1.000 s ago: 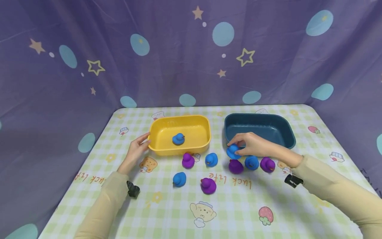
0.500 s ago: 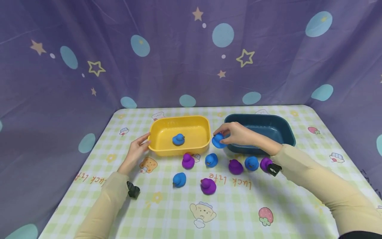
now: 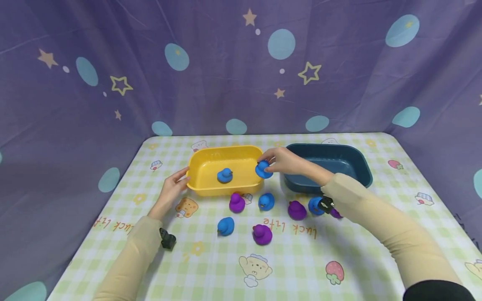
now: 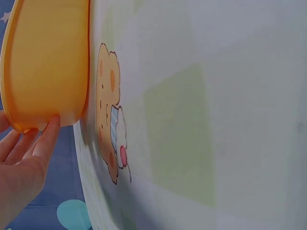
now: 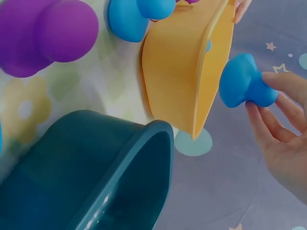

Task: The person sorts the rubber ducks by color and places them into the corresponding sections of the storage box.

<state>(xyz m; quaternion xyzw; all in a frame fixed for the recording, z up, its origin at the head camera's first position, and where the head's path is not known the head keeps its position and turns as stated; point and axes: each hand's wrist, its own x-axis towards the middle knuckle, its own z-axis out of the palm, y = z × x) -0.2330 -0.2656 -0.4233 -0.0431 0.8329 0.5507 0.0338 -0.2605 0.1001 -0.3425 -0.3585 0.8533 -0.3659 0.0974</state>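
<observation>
My right hand [image 3: 284, 161] pinches a blue rubber duck [image 3: 263, 169] between thumb and fingers, at the right rim of the yellow tub [image 3: 226, 191]. In the right wrist view this held duck [image 5: 240, 81] is raised above the rim. Another blue duck [image 3: 225, 175] sits inside the yellow tub. My left hand [image 3: 171, 190] touches the tub's left end; the left wrist view shows its fairly straight fingers [image 4: 47, 139] against the outer wall.
A dark teal tub [image 3: 327, 152] stands to the right. On the checked tablecloth in front lie purple ducks [image 3: 237, 203], [image 3: 262, 234], [image 3: 297, 210] and blue ducks [image 3: 266, 202], [image 3: 226, 226]. My right wrist's black camera partly covers another blue duck [image 3: 314, 206] and a purple one [image 3: 336, 213].
My right hand has carried the blue duck leftward, from the front of the teal tub to the yellow tub's right rim. The left hand has stayed at the yellow tub's end.
</observation>
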